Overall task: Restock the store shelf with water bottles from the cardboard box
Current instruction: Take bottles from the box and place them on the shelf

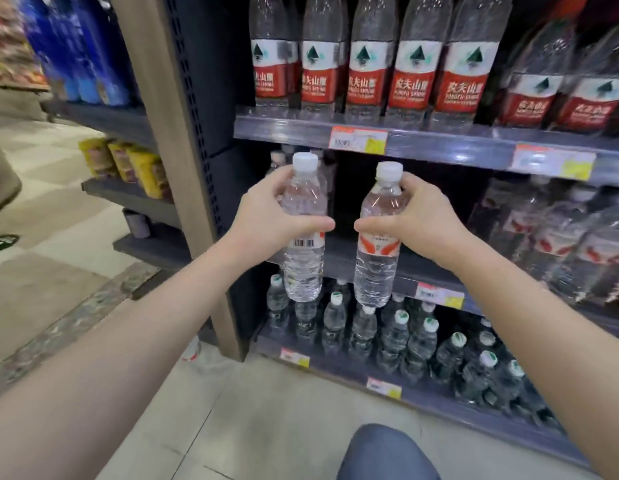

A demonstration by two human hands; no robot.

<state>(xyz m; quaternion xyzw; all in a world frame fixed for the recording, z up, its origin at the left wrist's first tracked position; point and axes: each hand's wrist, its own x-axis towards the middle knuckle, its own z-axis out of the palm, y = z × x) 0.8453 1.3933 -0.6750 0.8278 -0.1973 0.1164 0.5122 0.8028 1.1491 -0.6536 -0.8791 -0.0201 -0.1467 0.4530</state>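
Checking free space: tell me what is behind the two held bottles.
The middle shelf, dark and open between the left bottle and right bottle. Shelved bottles stand behind the left one. The left hand and right hand cover the rest.

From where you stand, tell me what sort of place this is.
Most likely a grocery shop's drinks aisle: shelves lined with rows of water bottles, price tags clipped along the shelf edges, and snack packets off to the left.

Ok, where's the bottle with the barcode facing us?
Head view, left of centre: the left hand grips the barcode bottle upright before the middle shelf, beside the red-label bottle in the right hand.
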